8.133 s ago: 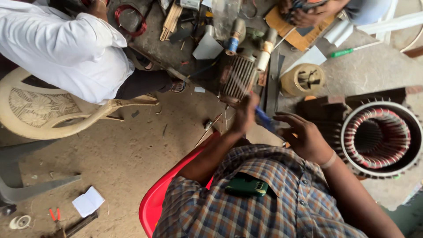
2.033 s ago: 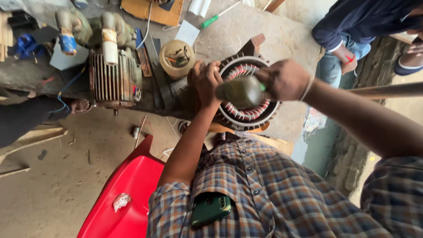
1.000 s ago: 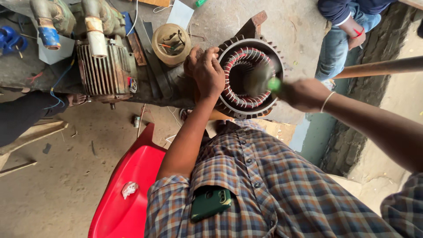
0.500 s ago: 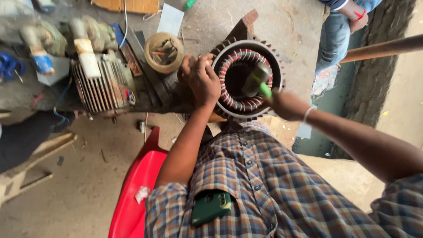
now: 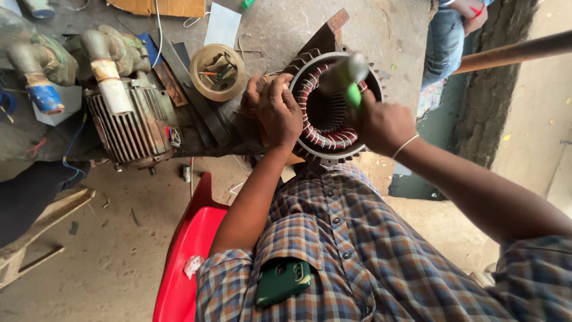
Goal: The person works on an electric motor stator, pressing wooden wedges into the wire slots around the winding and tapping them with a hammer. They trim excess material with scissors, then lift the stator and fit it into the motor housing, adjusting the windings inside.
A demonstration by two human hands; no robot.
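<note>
A person is sitting on a red plastic chair point(image 5: 185, 262), seen from above, wearing a checked shirt with a green phone point(image 5: 284, 280) poking from the chest pocket at 6 o'clock.

Both arms are reaching toward 12 o'clock to a round motor stator point(image 5: 330, 107) standing on the concrete floor point(image 5: 89, 256), just beyond the knees. Its open bore is facing the camera, ringed by copper windings wrapped in pale tape.

The left hand point(image 5: 277, 110) is resting on the stator's rim at its 9 o'clock edge, fingers curled loosely over the metal. The right hand point(image 5: 381, 122), at the rim's 3 o'clock edge, is gripping a green-handled tool point(image 5: 351, 80) with fingers wrapped tight around it; the tool's blurred pale head is crossing the top of the bore.

Touching the stator's 9 o'clock side, dark metal bars are lying flat. Beyond them, a roll of tape point(image 5: 217, 71) is holding small bits inside. Further toward 9 o'clock, a finned grey pump motor point(image 5: 128, 128) with pipe fittings is crowding the floor.

Open concrete is lying at 7 o'clock, beside the chair. At 1 o'clock, another person's leg in jeans point(image 5: 444, 42) is standing near a rough wall point(image 5: 482, 95), with a wooden pole point(image 5: 512, 52) running out toward 3 o'clock.
</note>
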